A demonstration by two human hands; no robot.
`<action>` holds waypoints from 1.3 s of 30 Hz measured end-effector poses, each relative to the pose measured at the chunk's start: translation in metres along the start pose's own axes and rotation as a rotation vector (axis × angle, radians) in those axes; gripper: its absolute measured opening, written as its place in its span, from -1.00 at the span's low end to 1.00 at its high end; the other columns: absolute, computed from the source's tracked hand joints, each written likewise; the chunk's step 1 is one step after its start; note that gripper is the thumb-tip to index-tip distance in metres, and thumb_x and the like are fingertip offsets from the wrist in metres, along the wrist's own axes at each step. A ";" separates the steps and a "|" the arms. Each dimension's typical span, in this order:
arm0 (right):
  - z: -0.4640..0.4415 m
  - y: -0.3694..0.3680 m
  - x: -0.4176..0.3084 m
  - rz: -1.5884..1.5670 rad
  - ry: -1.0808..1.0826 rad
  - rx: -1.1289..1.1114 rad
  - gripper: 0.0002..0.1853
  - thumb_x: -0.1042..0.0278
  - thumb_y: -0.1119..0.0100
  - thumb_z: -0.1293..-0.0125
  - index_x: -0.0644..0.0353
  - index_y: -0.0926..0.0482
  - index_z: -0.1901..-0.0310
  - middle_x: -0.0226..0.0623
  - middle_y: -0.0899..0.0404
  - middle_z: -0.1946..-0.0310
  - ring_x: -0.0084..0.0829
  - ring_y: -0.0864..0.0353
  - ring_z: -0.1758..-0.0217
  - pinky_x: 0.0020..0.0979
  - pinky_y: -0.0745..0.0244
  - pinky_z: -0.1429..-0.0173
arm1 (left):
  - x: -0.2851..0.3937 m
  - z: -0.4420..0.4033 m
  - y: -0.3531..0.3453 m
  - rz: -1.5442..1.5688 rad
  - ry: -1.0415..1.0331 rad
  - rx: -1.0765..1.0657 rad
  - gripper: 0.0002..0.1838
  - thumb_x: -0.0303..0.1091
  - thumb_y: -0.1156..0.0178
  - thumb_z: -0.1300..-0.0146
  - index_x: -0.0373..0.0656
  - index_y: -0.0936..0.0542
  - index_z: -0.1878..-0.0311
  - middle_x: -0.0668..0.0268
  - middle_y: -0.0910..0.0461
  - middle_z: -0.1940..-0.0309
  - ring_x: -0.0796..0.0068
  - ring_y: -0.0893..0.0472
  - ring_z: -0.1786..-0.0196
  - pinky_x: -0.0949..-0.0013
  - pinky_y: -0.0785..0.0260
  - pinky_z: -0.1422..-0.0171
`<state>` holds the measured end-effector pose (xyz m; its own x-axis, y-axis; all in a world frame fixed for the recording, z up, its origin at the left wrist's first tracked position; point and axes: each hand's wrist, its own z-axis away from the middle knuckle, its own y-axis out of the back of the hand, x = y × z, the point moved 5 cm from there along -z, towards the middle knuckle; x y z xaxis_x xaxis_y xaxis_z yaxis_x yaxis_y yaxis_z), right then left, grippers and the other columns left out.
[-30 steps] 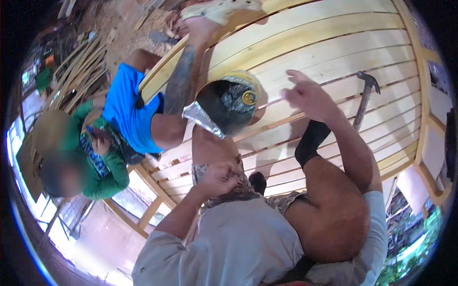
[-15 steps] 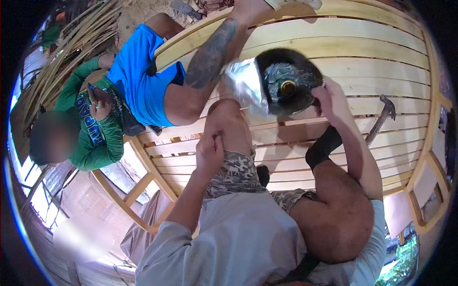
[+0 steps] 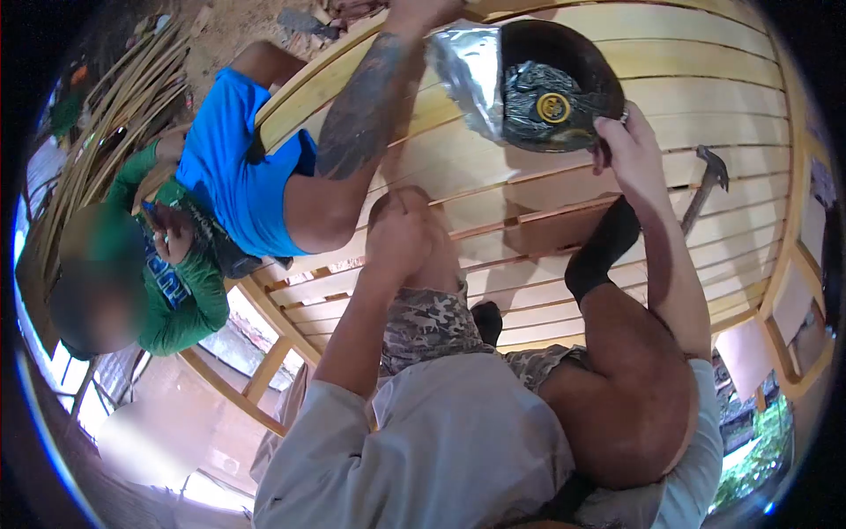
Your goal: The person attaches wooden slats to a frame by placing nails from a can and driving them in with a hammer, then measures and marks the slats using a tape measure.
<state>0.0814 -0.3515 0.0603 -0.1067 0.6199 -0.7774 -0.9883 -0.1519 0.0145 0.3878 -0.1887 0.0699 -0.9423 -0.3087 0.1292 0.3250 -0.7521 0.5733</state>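
Observation:
My right hand point(image 3: 627, 141) grips the near right rim of a round dark bowl point(image 3: 551, 46), held above the slatted wooden bench. Inside the bowl lies a bundle of crinkled dark plastic point(image 3: 529, 86) with a round yellow-rimmed piece point(image 3: 553, 108) on it. A shiny silver foil packet point(image 3: 471, 75) sticks out over the bowl's left side. My left hand point(image 3: 401, 240) is closed and rests at my bent left knee. Whether it holds anything small, I cannot make out.
A claw hammer point(image 3: 705, 189) lies on the bench point(image 3: 705, 115) at the right. Across from me on the left sits a person in a green top point(image 3: 189, 304) and blue shorts point(image 3: 233, 163), holding a phone-like object. Long dry stalks point(image 3: 106, 150) are piled behind.
My right hand has moved the bowl, with the foil packet and plastic bundle, farther away and slightly right. My left hand has shifted up along the knee.

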 end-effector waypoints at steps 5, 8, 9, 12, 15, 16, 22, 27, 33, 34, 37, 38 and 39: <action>-0.008 0.004 0.027 0.243 0.190 -0.042 -0.73 0.36 -0.10 -0.38 0.36 -0.35 0.05 -0.27 -0.50 0.52 -0.50 -0.53 0.58 -0.43 -0.50 0.52 | 0.033 0.011 0.010 0.081 -0.421 0.127 -0.61 -0.41 -0.23 -0.13 -0.33 -0.61 -0.05 -0.10 -0.60 -0.03 -0.12 -0.61 -0.08 0.06 -0.46 -0.21; 0.015 -0.019 0.016 -0.234 -0.007 -0.112 -0.64 0.34 -0.14 -0.42 0.43 -0.28 -0.03 -0.20 -0.54 0.47 -0.48 -0.60 0.54 -0.42 -0.58 0.51 | 0.057 0.012 -0.001 0.170 -0.480 0.091 -0.76 -0.46 -0.24 -0.17 -0.33 -0.64 0.09 -0.08 -0.65 0.16 -0.08 -0.66 0.09 0.09 -0.51 -0.05; 0.020 -0.027 0.010 -0.244 0.001 -0.083 -0.64 0.34 -0.14 -0.42 0.43 -0.28 -0.03 -0.20 -0.54 0.47 -0.48 -0.60 0.54 -0.42 -0.58 0.51 | 0.062 0.007 -0.009 0.324 -0.417 0.069 -0.87 -0.49 -0.24 -0.22 -0.31 -0.67 0.21 -0.09 -0.67 0.30 -0.04 -0.70 0.24 0.11 -0.55 0.09; 0.025 -0.026 0.007 -0.208 -0.120 -0.031 -0.62 0.32 -0.15 -0.43 0.46 -0.28 -0.04 -0.17 -0.56 0.45 -0.47 -0.60 0.54 -0.41 -0.63 0.43 | 0.093 -0.012 -0.031 0.317 -0.482 -0.001 -0.87 -0.47 -0.26 -0.24 -0.35 -0.65 0.21 -0.07 -0.67 0.34 0.05 -0.71 0.25 0.19 -0.54 0.14; 0.021 -0.005 0.012 0.014 -0.156 -0.223 -0.64 0.29 -0.14 -0.43 0.36 -0.44 -0.12 -0.08 -0.66 0.29 -0.37 -0.68 0.42 -0.36 -0.63 0.29 | 0.155 -0.033 -0.038 0.337 -0.474 -0.088 -0.85 -0.44 -0.20 -0.28 -0.37 -0.59 0.24 -0.08 -0.65 0.35 -0.04 -0.68 0.24 0.08 -0.51 0.12; 0.011 0.019 0.030 0.012 -0.147 -0.215 -0.64 0.29 -0.14 -0.43 0.36 -0.44 -0.12 -0.08 -0.66 0.29 -0.37 -0.68 0.42 -0.36 -0.63 0.29 | 0.171 -0.047 -0.046 0.399 -0.480 -0.122 -0.84 -0.43 -0.17 -0.28 -0.38 -0.56 0.22 -0.12 -0.63 0.33 -0.17 -0.64 0.19 -0.01 -0.48 0.08; 0.055 0.194 0.086 0.584 0.316 0.771 -0.55 0.24 -0.28 -0.27 0.32 -0.51 -0.11 0.12 -0.59 0.05 0.05 -0.62 -0.02 -0.11 -0.55 -0.08 | 0.295 -0.118 -0.015 0.747 -0.733 0.528 -0.81 -0.41 -0.09 -0.36 -0.34 -0.59 0.31 0.01 -0.62 0.36 0.03 -0.62 0.26 0.12 -0.47 0.06; 0.102 0.244 0.172 0.719 -0.230 0.756 -0.52 0.34 -0.33 -0.12 0.33 -0.49 -0.08 0.12 -0.53 0.12 0.07 -0.55 -0.04 -0.08 -0.48 -0.17 | 0.320 -0.211 -0.014 1.049 -0.462 0.778 -0.82 -0.43 -0.09 -0.36 -0.34 -0.60 0.28 0.08 -0.65 0.32 0.19 -0.63 0.25 0.21 -0.48 0.04; 0.103 0.263 0.211 0.647 -0.196 0.708 -0.48 0.43 -0.31 -0.07 0.36 -0.45 -0.11 0.10 -0.50 0.00 0.04 -0.55 -0.04 -0.11 -0.49 -0.17 | 0.312 -0.252 -0.006 1.171 -0.448 0.903 -0.82 -0.41 -0.15 -0.37 -0.34 -0.65 0.15 0.16 -0.66 0.33 0.39 -0.62 0.28 0.36 -0.48 0.09; 0.098 0.267 0.212 0.668 -0.188 0.661 -0.49 0.45 -0.29 -0.07 0.38 -0.45 -0.09 0.08 -0.52 0.04 0.02 -0.56 -0.01 -0.12 -0.50 -0.13 | 0.310 -0.258 -0.004 1.200 -0.486 0.936 -0.82 -0.41 -0.16 -0.37 -0.34 -0.66 0.13 0.18 -0.67 0.34 0.42 -0.62 0.29 0.40 -0.48 0.10; 0.082 0.282 0.213 0.492 -0.291 0.463 -0.55 0.49 -0.30 -0.01 0.36 -0.47 0.01 -0.17 -0.54 0.25 -0.20 -0.58 0.17 -0.24 -0.52 0.04 | 0.310 -0.253 -0.008 1.176 -0.460 0.822 -0.84 -0.46 -0.14 -0.38 -0.33 -0.66 0.15 0.22 -0.68 0.33 0.47 -0.61 0.30 0.42 -0.47 0.11; 0.079 0.289 0.205 0.498 -0.291 0.454 -0.55 0.49 -0.30 -0.01 0.36 -0.47 0.01 -0.17 -0.54 0.25 -0.20 -0.58 0.17 -0.24 -0.52 0.04 | 0.314 -0.251 -0.005 1.203 -0.499 0.770 -0.85 -0.47 -0.14 -0.38 -0.33 -0.66 0.15 0.23 -0.68 0.32 0.49 -0.61 0.30 0.42 -0.47 0.10; 0.075 0.289 0.203 0.269 -0.382 0.283 -0.57 0.50 -0.32 0.04 0.31 -0.48 0.06 -0.29 -0.51 0.32 -0.33 -0.55 0.24 -0.31 -0.50 0.12 | 0.313 -0.255 -0.006 1.183 -0.448 0.748 -0.86 -0.48 -0.14 -0.38 -0.31 -0.65 0.15 0.22 -0.67 0.34 0.47 -0.60 0.31 0.40 -0.46 0.09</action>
<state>-0.2338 -0.2122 -0.0460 -0.3399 0.8313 -0.4397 -0.9058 -0.1636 0.3910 0.1115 -0.4292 -0.0993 -0.1535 -0.2094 0.9657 0.9232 0.3181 0.2158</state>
